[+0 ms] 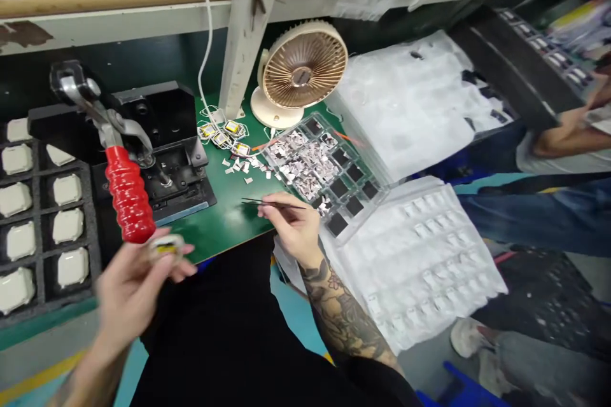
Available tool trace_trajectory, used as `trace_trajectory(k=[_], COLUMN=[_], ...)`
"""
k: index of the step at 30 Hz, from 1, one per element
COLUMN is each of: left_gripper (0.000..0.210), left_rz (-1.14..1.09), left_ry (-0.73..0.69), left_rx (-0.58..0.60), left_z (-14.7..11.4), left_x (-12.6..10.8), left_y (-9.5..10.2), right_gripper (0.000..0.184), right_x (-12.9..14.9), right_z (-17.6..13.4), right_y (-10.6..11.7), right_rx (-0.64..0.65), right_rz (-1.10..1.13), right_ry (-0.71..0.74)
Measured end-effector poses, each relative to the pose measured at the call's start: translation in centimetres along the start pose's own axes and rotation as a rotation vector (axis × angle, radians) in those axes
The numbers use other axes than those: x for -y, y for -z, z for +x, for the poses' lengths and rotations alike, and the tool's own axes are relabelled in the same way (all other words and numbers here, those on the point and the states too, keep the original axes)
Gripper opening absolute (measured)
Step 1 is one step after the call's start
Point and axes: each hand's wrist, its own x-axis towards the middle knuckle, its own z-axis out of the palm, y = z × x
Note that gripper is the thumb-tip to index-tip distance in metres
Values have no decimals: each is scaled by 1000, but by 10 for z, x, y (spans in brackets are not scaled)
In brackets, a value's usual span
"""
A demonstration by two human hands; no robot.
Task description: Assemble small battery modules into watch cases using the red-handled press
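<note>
My left hand (131, 289), slightly blurred, grips a small white housing (166, 247) with a yellow and black part inside it. It is just below the red handle (128, 194) of a toggle clamp on a black fixture (184, 168). My right hand (296, 229) is closed around dark tweezers (274, 203), whose tips point left over the green bench. Beyond them lie small pale pieces (241, 165) and several yellow battery cells with white wires (232, 127). Right of the tweezers is a clear compartment tray (341, 229) holding pale pieces and black squares.
A grey foam tray (41, 248) of white housings stands on the left. A beige fan (303, 70) stands near the shelf post (251, 32). White padded sheets (415, 286) lie on the right. Another person's arm (558, 137) and legs show at the far right.
</note>
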Motion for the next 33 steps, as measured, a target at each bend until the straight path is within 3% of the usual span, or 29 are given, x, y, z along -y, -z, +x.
trace_trajectory(k=[3, 6, 10, 20, 23, 26, 28, 31, 33], left_gripper=[43, 48, 46, 37, 35, 34, 33, 34, 35], left_rz=[-166, -241, -224, -147, -146, -210, -246, -266, -279], left_ry=[94, 75, 58, 37, 14, 3, -1, -10, -7], left_rx=[94, 112, 107, 108, 128, 187, 176, 126, 128], left_z=[39, 57, 54, 48, 48, 50, 50, 51, 50], left_x=[31, 50, 56, 59, 58, 57, 58, 60, 61], left_y=[-71, -96, -91, -90, -87, -85, -85, -88, -89], right_gripper=[9, 11, 10, 13, 9, 10, 14, 12, 10], right_x=[-1, -7, -19, -19, -17, -15, -13, -11, -11], right_z=[-16, -36, -53, -50, -47, -42, -40, -41, -41], right_y=[-25, -55, -77, -78, -76, -68, -61, -56, -56], right_rx=[-67, -110, -177, -176, -181, -55, -13, -168, -226], right_rz=[238, 248, 115, 117, 160, 266, 288, 196, 148], right_ry=[-39, -33, 49, 85, 6, -140, -122, 25, 36])
